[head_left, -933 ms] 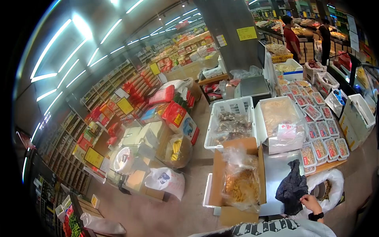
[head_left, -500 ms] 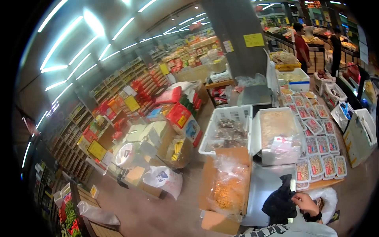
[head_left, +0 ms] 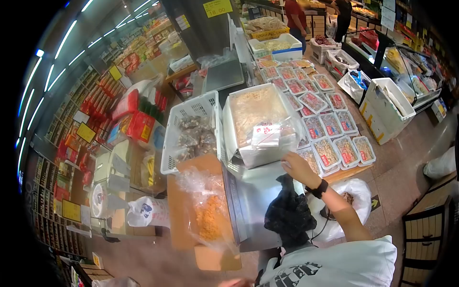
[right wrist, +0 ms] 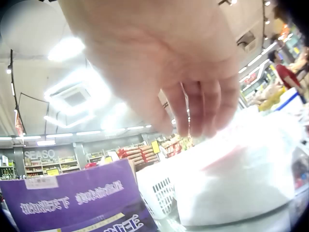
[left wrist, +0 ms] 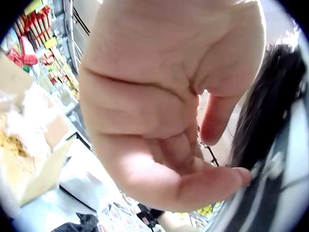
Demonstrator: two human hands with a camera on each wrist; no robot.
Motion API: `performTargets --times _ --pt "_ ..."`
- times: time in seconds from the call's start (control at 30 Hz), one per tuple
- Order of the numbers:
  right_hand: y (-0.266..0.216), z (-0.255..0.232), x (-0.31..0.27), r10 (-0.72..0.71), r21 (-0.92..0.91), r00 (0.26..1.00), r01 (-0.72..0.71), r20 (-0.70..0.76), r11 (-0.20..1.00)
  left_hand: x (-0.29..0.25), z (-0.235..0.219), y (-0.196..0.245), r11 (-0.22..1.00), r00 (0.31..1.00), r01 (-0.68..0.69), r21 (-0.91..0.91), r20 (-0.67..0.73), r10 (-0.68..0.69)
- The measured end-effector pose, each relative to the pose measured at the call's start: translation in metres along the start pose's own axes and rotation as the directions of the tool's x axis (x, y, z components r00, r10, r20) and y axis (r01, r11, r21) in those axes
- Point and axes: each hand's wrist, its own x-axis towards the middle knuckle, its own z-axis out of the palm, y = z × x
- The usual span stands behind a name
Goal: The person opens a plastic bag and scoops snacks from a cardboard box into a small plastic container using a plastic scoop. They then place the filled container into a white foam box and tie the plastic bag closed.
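My right hand [head_left: 302, 170] reaches over the metal tabletop [head_left: 260, 191] to the front right corner of a white box [head_left: 248, 157]. The box holds pale dried goods under clear plastic, with a printed label [head_left: 266, 135] on the front. In the right wrist view the fingers bend downward close over the white box [right wrist: 236, 193], with nothing visible between them. A crumpled black plastic bag [head_left: 289, 213] lies on the metal below my right forearm. My left hand [left wrist: 164, 106] hangs loosely curled near my body, holding nothing; only a sliver shows at the head view's bottom edge.
An open cardboard box [head_left: 179, 220] with orange-yellow dried food in plastic stands left. Behind it is a white basket [head_left: 167, 153] of dark dried goods. Several wrapped trays [head_left: 330, 125] fill the right side. A white sack [head_left: 362, 191] stands below them. Two people stand far back.
My right hand has let go of the black plastic bag and moved forward to the white box. The bag now lies on the metal. The head view has swung right and downward.
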Motion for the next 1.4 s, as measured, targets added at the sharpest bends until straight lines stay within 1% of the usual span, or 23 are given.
performTargets --times 0.07,0.13,0.23,0.27,0.37,0.4,0.43,0.47,0.5,0.53,0.57,0.6,0.7,0.73,0.8,0.93,1.0,1.03,1.1,1.13,1.2,1.3,1.4 --pt "0.023 0.026 0.020 -0.046 -0.065 0.993 0.039 -0.111 0.997 0.074 0.005 -0.015 0.957 0.993 -0.114 0.266 0.053 0.104" --pt "0.042 0.041 0.035 -0.107 -0.166 0.980 0.079 -0.167 0.983 0.139 0.015 -0.020 0.829 0.971 -0.240 0.505 0.128 0.203" --pt "0.072 0.059 0.060 -0.173 -0.330 0.972 0.113 -0.159 0.937 0.211 0.046 -0.001 0.802 0.931 -0.341 0.491 0.061 0.359" --pt "0.088 0.072 0.065 -0.165 -0.357 0.974 0.101 -0.153 0.928 0.234 0.053 -0.001 0.758 0.878 -0.446 0.476 0.068 0.474" --pt "0.106 0.082 0.079 -0.188 -0.453 0.975 0.115 -0.120 0.884 0.291 0.058 0.004 0.744 0.851 -0.487 0.457 0.057 0.522" --pt "0.109 0.082 0.082 -0.200 -0.486 0.974 0.126 -0.104 0.865 0.311 0.056 0.006 0.795 0.893 -0.413 0.444 0.027 0.449" --pt "0.110 0.079 0.083 -0.195 -0.473 0.979 0.144 -0.059 0.869 0.336 0.049 0.002 0.831 0.906 -0.408 0.378 0.055 0.419" --pt "0.106 0.074 0.085 -0.190 -0.458 0.982 0.161 -0.018 0.874 0.343 0.047 0.018 0.891 0.937 -0.347 0.293 0.073 0.341" --pt "0.106 0.073 0.087 -0.184 -0.441 0.983 0.175 0.022 0.880 0.355 0.042 0.026 0.900 0.935 -0.352 0.258 0.049 0.352" --pt "0.111 0.074 0.089 -0.178 -0.442 0.982 0.190 0.068 0.877 0.365 0.039 0.034 0.873 0.920 -0.371 0.316 -0.004 0.392" --pt "0.113 0.077 0.089 -0.181 -0.426 0.982 0.187 0.054 0.885 0.389 0.028 0.030 0.816 0.873 -0.438 0.377 -0.038 0.486" --pt "0.116 0.080 0.089 -0.186 -0.411 0.982 0.186 0.040 0.892 0.410 0.019 0.032 0.824 0.861 -0.444 0.353 -0.084 0.501" --pt "0.122 0.078 0.098 -0.202 -0.335 0.979 0.202 0.036 0.920 0.438 0.007 0.055 0.894 0.882 -0.368 0.256 -0.209 0.423" --pt "0.124 0.076 0.102 -0.208 -0.304 0.977 0.211 0.042 0.929 0.446 0.005 0.058 0.891 0.868 -0.385 0.239 -0.235 0.438" --pt "0.123 0.072 0.109 -0.094 -0.220 0.993 0.107 0.070 0.970 0.468 -0.001 0.059 0.883 0.837 -0.423 0.202 -0.287 0.466" --pt "0.114 0.058 0.117 0.055 -0.079 0.982 -0.041 0.182 0.996 0.511 -0.012 0.051 0.801 0.721 -0.547 0.243 -0.349 0.599" --pt "0.116 0.062 0.111 -0.179 -0.195 0.983 0.184 0.042 0.963 0.522 -0.014 0.052 0.774 0.683 -0.596 0.215 -0.370 0.629" --pt "0.117 0.064 0.108 -0.298 -0.262 0.954 0.283 -0.016 0.923 0.525 -0.015 0.051 0.765 0.660 -0.583 0.274 -0.391 0.642" --pt "0.128 0.071 0.109 -0.193 -0.320 0.981 0.189 0.019 0.928 0.525 -0.017 0.057 0.742 0.609 -0.545 0.390 -0.424 0.670" --pt "0.134 0.074 0.111 -0.140 -0.349 0.990 0.142 0.032 0.926 0.526 -0.018 0.060 0.659 0.541 -0.553 0.511 -0.381 0.750" --pt "0.133 0.072 0.112 -0.154 -0.392 0.986 0.166 0.062 0.905 0.512 -0.015 0.072 0.455 0.405 -0.524 0.720 -0.258 0.877" --pt "0.133 0.073 0.117 -0.155 -0.417 0.982 0.185 0.106 0.890 0.514 -0.004 0.080 0.224 0.220 -0.562 0.796 -0.117 0.969" --pt "0.136 0.078 0.121 -0.145 -0.415 0.982 0.184 0.124 0.891 0.520 -0.005 0.079 0.242 0.239 -0.574 0.782 -0.122 0.963"
